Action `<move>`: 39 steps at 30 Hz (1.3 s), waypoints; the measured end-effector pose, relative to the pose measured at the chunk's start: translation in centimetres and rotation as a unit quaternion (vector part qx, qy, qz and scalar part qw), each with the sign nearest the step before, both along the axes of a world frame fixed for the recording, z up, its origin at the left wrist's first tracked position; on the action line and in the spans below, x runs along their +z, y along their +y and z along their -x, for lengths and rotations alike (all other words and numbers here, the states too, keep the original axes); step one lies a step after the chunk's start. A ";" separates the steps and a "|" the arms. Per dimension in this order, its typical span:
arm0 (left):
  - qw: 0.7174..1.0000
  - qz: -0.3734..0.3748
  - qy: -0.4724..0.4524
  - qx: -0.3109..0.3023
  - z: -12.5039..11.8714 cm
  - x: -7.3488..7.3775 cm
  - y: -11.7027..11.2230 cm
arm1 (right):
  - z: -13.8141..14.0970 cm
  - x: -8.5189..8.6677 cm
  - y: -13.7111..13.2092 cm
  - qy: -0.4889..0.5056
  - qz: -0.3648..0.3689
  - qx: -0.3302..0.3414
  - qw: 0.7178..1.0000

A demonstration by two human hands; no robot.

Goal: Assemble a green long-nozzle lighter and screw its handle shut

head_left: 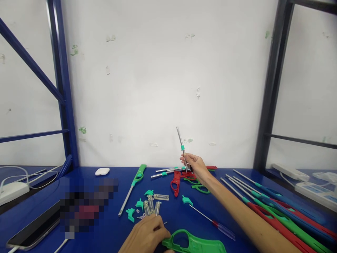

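At the back of the table, my right hand is closed on a metal lighter tube with a teal collar, held nearly upright. My left hand, low in the view, has its fingers curled on the end of a green lighter handle shell. Just beyond the left hand lie clear fuel tanks and several teal triggers. Under the right hand are red handle shells, green handle shells and more metal tubes. Another teal trigger lies by a screwdriver.
An assembled green lighter lies left of centre. Several assembled lighters line the right side. A white earphone case, a phone and a blurred patch are at left. Power strips stand near the blue rack posts.
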State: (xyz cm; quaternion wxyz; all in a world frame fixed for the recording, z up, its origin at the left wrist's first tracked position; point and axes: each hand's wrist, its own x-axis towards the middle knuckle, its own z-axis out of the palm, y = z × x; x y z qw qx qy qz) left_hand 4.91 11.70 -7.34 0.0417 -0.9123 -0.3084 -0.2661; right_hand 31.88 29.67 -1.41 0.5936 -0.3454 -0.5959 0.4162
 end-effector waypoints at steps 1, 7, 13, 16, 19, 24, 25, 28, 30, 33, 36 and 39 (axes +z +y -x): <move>1.000 -0.002 -0.001 -0.001 0.0 -0.1 0.0 | 0.2 0.0 -0.2 -0.012 0.009 0.020 1.000; 1.000 -0.017 -0.007 -0.011 0.1 -0.5 0.4 | 1.6 0.0 -2.1 -0.077 0.036 0.117 0.990; 0.999 -0.024 -0.009 -0.019 0.3 -0.5 0.5 | 3.2 0.2 -4.1 -0.119 0.038 0.184 0.975; 0.999 -0.029 -0.012 -0.023 0.3 -0.4 0.4 | 3.5 0.5 -5.3 -0.135 0.034 0.213 0.967; 0.999 -0.034 -0.023 -0.023 0.1 -0.3 0.2 | 3.7 0.7 -6.5 -0.150 0.033 0.238 0.959; 0.997 -0.049 -0.056 -0.007 -0.1 0.6 -0.7 | 3.7 0.7 -7.9 -0.170 0.028 0.276 0.946; 0.996 -0.052 -0.066 0.001 -0.1 0.9 -1.0 | 3.7 0.7 -8.1 -0.173 0.026 0.284 0.943; 0.994 -0.059 -0.095 0.019 -0.2 1.8 -2.2 | 3.5 0.9 -8.7 -0.185 0.020 0.304 0.934; 0.990 -0.076 -0.119 0.025 -0.3 2.5 -2.9 | 3.1 1.1 -9.2 -0.195 0.016 0.315 0.929; 0.973 -0.153 -0.170 0.039 -0.5 3.6 -3.8 | 2.5 1.5 -10.2 -0.216 0.019 0.331 0.918; 0.956 -0.235 -0.146 0.096 -0.5 4.9 -4.2 | 2.0 2.1 -11.5 -0.246 0.034 0.350 0.903; 0.954 -0.251 -0.065 0.148 -0.3 5.7 -4.0 | 1.6 2.6 -12.7 -0.268 0.057 0.359 0.892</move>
